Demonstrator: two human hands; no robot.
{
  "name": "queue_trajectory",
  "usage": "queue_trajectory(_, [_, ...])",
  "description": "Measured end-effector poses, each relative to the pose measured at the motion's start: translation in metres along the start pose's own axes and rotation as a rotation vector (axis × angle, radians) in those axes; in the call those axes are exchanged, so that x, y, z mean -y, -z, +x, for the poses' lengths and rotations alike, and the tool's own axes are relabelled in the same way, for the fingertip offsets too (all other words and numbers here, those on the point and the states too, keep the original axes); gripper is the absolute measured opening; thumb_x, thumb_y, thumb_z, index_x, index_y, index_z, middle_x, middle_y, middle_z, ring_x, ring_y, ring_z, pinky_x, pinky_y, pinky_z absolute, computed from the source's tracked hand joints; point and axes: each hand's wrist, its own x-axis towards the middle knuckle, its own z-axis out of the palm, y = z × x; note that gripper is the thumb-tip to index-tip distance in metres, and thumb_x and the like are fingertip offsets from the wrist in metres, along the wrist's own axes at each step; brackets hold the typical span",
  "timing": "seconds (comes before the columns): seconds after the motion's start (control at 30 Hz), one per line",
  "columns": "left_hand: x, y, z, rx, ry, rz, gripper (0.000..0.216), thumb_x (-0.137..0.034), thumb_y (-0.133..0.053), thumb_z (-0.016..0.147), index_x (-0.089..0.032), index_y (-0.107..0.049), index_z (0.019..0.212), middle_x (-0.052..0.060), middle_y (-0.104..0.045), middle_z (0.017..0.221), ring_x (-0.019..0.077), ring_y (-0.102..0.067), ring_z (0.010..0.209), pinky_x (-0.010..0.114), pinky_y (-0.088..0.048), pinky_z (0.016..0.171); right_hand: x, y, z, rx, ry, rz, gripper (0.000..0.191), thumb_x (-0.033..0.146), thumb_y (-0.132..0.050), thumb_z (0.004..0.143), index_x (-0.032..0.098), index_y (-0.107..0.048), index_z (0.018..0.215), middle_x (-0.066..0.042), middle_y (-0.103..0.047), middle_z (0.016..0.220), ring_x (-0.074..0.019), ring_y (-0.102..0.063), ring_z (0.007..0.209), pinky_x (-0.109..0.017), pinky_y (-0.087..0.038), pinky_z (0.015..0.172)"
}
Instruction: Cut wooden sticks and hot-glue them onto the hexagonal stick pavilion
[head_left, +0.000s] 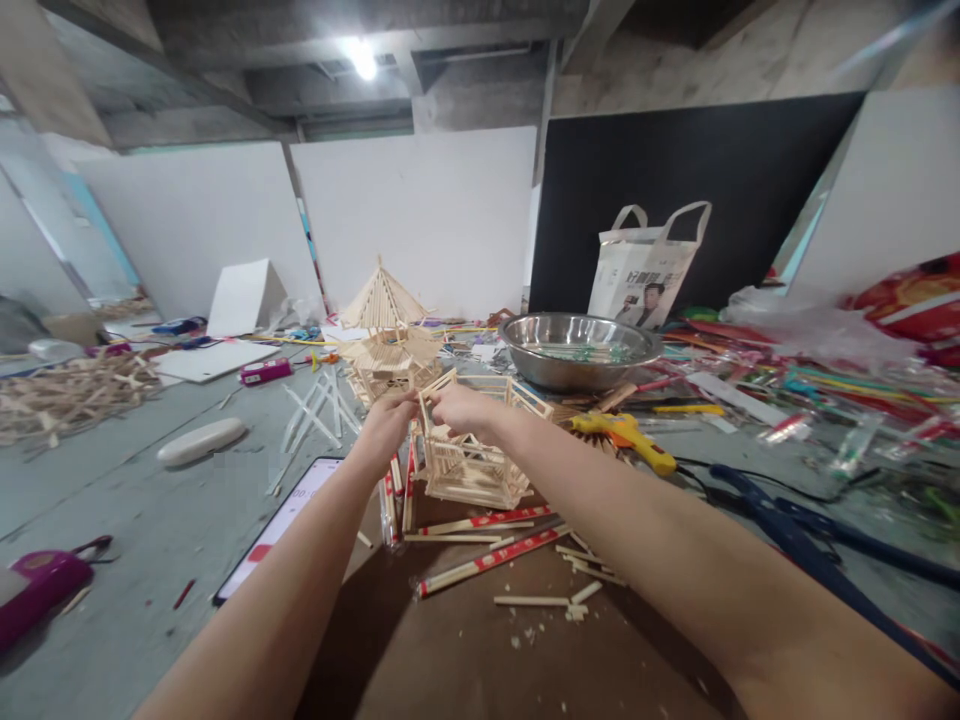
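At the centre of the frame both hands meet over a small wooden stick frame [472, 455] standing on a brown board [480, 650]. The left hand [386, 425] is closed, fingertips pinched at the frame's upper left corner; the right hand [461, 405] grips the top rail – perhaps a single thin stick, though it is too small to tell. Wrapped chopsticks [487, 560] lie just below. A steel bowl [577, 350] and yellow glue gun [626, 437] sit right of centre.

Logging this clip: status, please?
Left hand and right hand pinch the stick frame model top edge. Wrapped chopsticks lie in front; glue gun beside it.
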Motion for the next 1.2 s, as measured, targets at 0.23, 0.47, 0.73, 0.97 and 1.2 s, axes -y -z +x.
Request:
queue_trajectory(0.23, [-0.009,0.004,-0.001,-0.151,0.018,-0.036,0.037,-0.030,-0.048,0.058,-0.015,-0.061,0.089,0.006,-0.062,0.082,0.0181,-0.054,0.075,0.031,-0.040,0.070,-0.005,0.031,-0.042,-0.252,0.100,0.070,0.017,0.024,-0.043,0.071,0.012,-0.056,0.069,-0.003,-0.055,0.067,-0.0065,-0.045,0.054,-0.017,-0.036,0.050])
queue_trajectory(0.47, [-0.012,0.018,-0.009,-0.251,-0.034,0.021,0.035,-0.034,-0.049,0.058,-0.015,-0.061,0.084,0.003,-0.061,0.076,0.0167,-0.052,0.071,0.027,-0.038,0.066,-0.030,0.039,-0.120,-0.398,0.069,0.108,0.022,0.036,-0.045,0.070,0.015,-0.051,0.063,-0.001,-0.053,0.059,-0.0068,-0.045,0.045,-0.018,-0.035,0.041])
queue_trajectory(0.73, [-0.013,0.011,-0.072,-0.242,-0.226,0.270,0.027,-0.035,-0.043,0.066,-0.016,-0.060,0.073,0.000,-0.058,0.062,0.0127,-0.049,0.059,0.022,-0.035,0.057,-0.078,0.029,-0.159,-0.534,0.052,-0.408,0.030,0.043,-0.040,0.073,0.018,-0.051,0.059,0.000,-0.052,0.050,-0.0112,-0.046,0.048,-0.023,-0.033,0.050])
queue_trajectory(0.97, [-0.006,-0.002,-0.099,0.162,-0.329,0.746,0.022,-0.029,-0.041,0.069,-0.019,-0.060,0.071,0.002,-0.060,0.073,0.0140,-0.053,0.066,0.022,-0.035,0.058,-0.104,0.017,-0.163,-0.432,0.119,-0.680,0.023,0.031,-0.039,0.077,0.022,-0.059,0.085,-0.002,-0.061,0.086,-0.0153,-0.054,0.078,-0.025,-0.036,0.068])
queue_trajectory(1.2, [-0.002,-0.006,-0.107,0.397,-0.329,1.007,0.020,-0.035,-0.043,0.070,-0.023,-0.058,0.074,0.000,-0.060,0.078,0.0154,-0.054,0.071,0.023,-0.037,0.057,-0.111,0.021,-0.166,-0.365,0.051,-0.757,0.027,0.034,-0.036,0.078,0.023,-0.060,0.082,-0.001,-0.063,0.083,-0.0150,-0.055,0.076,-0.024,-0.036,0.064])
